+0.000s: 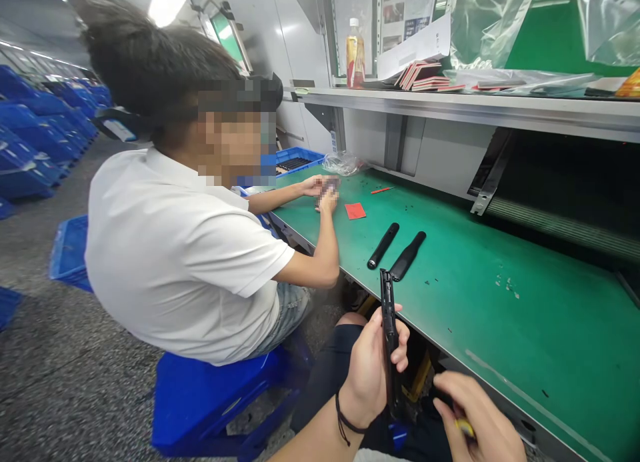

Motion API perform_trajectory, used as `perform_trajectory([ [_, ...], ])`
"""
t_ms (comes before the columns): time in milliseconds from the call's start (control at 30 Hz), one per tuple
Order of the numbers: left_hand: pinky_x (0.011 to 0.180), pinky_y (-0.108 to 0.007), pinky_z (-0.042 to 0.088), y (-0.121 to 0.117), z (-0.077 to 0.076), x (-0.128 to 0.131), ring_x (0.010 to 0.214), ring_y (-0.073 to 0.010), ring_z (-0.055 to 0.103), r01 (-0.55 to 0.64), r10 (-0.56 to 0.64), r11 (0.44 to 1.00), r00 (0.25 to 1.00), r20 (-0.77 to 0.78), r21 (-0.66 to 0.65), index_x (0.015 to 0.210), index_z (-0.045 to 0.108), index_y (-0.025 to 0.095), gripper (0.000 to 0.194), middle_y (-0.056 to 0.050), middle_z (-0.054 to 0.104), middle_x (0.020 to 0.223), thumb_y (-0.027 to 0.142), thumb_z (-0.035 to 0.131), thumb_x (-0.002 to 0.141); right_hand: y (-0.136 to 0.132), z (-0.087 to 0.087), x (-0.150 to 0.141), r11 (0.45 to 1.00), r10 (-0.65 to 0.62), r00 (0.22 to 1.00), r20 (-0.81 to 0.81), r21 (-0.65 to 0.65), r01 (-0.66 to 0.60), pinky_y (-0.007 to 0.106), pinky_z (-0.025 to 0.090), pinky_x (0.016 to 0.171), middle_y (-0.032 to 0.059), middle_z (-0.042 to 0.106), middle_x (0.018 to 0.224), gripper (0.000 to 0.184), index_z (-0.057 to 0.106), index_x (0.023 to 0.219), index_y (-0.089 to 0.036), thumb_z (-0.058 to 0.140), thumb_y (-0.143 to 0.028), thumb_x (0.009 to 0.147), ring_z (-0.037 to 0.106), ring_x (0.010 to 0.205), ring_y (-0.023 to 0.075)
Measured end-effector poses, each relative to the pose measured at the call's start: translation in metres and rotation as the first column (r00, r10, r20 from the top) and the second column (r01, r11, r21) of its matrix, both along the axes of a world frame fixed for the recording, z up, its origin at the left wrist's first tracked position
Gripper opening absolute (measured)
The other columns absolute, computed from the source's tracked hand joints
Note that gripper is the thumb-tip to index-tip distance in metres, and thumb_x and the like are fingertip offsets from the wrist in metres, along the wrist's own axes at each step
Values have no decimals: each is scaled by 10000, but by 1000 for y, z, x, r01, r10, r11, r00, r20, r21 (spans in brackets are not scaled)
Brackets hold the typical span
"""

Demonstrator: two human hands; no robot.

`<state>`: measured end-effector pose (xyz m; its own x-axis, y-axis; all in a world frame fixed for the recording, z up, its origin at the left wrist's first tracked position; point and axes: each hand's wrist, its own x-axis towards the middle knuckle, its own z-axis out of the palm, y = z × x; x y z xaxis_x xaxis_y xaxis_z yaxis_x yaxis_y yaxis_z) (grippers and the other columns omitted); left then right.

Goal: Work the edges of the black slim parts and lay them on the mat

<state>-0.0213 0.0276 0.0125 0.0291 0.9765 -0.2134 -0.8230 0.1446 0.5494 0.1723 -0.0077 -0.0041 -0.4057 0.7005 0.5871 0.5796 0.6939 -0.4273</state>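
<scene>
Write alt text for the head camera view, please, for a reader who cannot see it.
A person's left hand holds a long black plastic part upright beside a green workbench, while the right hand grips a small yellow item. A co-worker in a white shirt sits on a blue stool, handling something small.

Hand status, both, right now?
Left hand: closed, holding a long black plastic part.
Right hand: closed, pinching a small yellow object.

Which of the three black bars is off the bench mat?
The black bar gripped upright in the person's left hand. The other two, a round black bar and a flatter tapered black bar, lie on the green mat.
</scene>
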Motion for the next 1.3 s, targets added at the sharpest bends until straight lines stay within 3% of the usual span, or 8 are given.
perform_trajectory([
  [100, 514, -198, 394, -1, 0, -8, 568, -85, 416, 49, -48, 998, 998, -31, 45, 1223, 591, 154, 333, 9, 517, 779, 423, 575, 1027, 10, -5, 2, 978, -181, 982, 46, -98, 185, 278, 624, 720, 140, 681, 1259, 382, 553, 1402, -212, 533, -395, 1068, 740, 1040, 236],
  [233, 433, -187, 359, -9, -3, -13, 527, -78, 431, 167, -144, 981, 968, -207, 101, 1497, 469, 237, 648, 38, 503, 804, 406, 757, 942, 18, 11, 5, 974, -98, 995, 10, -206, 98, 275, 563, 741, 55, 657, 991, 196, 579, 1170, -235, 392, -240, 1113, 670, 880, 176],
  [367, 439, -187, 325, -23, -7, -13, 488, -59, 394, 255, -202, 958, 924, -324, 131, 1633, 385, 235, 779, 47, 480, 739, 476, 725, 975, 30, 46, 12, 997, -46, 990, 130, -51, 53, 300, 403, 659, 20, 549, 813, 211, 577, 1084, -205, 369, -191, 1112, 504, 726, 174],
  [433, 462, -189, 328, -29, -9, -11, 507, -67, 401, 305, -251, 947, 900, -358, 105, 1626, 428, 213, 708, 40, 471, 696, 503, 651, 1020, 41, 62, 15, 997, -65, 975, 213, 55, 55, 318, 358, 655, 33, 559, 814, 232, 595, 1070, -178, 410, -308, 1124, 478, 723, 183],
  [567, 472, -195, 308, -41, -9, -7, 517, -80, 397, 385, -329, 920, 858, -395, 71, 1631, 437, 207, 657, 34, 460, 641, 514, 562, 1064, 60, 84, 17, 987, -82, 957, 277, 154, 40, 334, 310, 634, 46, 578, 781, 588, 637, 958, -148, 392, -668, 1078, 473, 702, 189],
  [700, 469, -197, 287, -48, -6, -5, 503, -78, 371, 424, -364, 900, 861, -356, 106, 1635, 431, 203, 652, 37, 453, 611, 497, 558, 1068, 67, 96, 11, 976, -107, 937, 333, 215, 35, 327, 246, 604, 28, 550, 718, 750, 630, 839, -160, 278, -791, 1039, 416, 655, 169],
  [967, 462, -194, 296, -52, -6, -1, 488, -75, 354, 393, -340, 913, 881, -330, 108, 1603, 490, 203, 638, 34, 436, 608, 505, 586, 1050, 65, 98, 6, 948, -188, 909, 371, 310, 70, 318, 214, 598, 13, 495, 667, 698, 560, 727, -184, 273, -709, 1087, 355, 641, 160],
  [1300, 444, -184, 320, -48, -3, 9, 471, -76, 354, 296, -273, 955, 900, -339, 16, 1585, 524, 238, 644, 33, 484, 598, 516, 645, 1017, 46, 72, -10, 952, -243, 917, 315, 257, 163, 338, 210, 610, 27, 491, 682, 659, 521, 716, -203, 206, -615, 1122, 351, 656, 180],
])
